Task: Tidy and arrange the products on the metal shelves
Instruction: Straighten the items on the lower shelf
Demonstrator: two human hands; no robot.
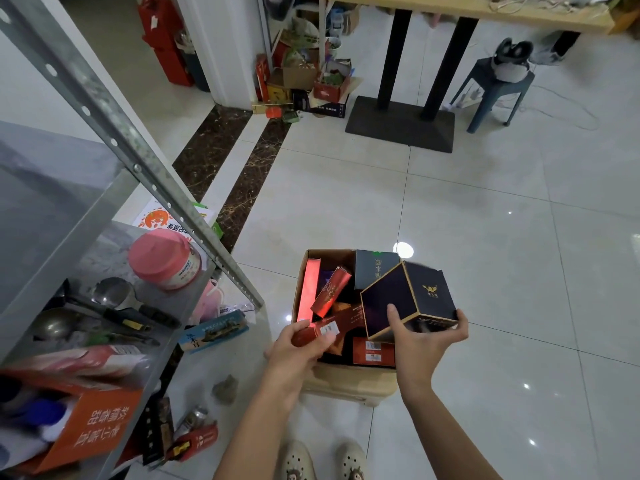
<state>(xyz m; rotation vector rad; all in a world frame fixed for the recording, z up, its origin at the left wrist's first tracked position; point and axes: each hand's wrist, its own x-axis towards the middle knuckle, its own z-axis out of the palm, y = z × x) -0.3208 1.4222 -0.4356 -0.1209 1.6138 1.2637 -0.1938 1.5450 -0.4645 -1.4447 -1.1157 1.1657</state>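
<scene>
metal shelves (136, 167): left, stocked | cardboard box (346, 384): on floor (485, 237) right of shelves, full of products | dark cube box (388, 299): gripped by right hand (422, 344) above cardboard box | red pack (341, 322): held by left hand (298, 348) over cardboard box

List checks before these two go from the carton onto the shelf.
1. Right hand grips dark box, thumb on its front face: ok.
2. Left hand curled round red pack: ok.
3. Dark box clear of what is in the carton: cannot tell.
4. Room on shelf tier with pink-lidded jar and ladles: not ok, crowded.
5. Floor by shelf post: blue box lies there: not ok.
</scene>
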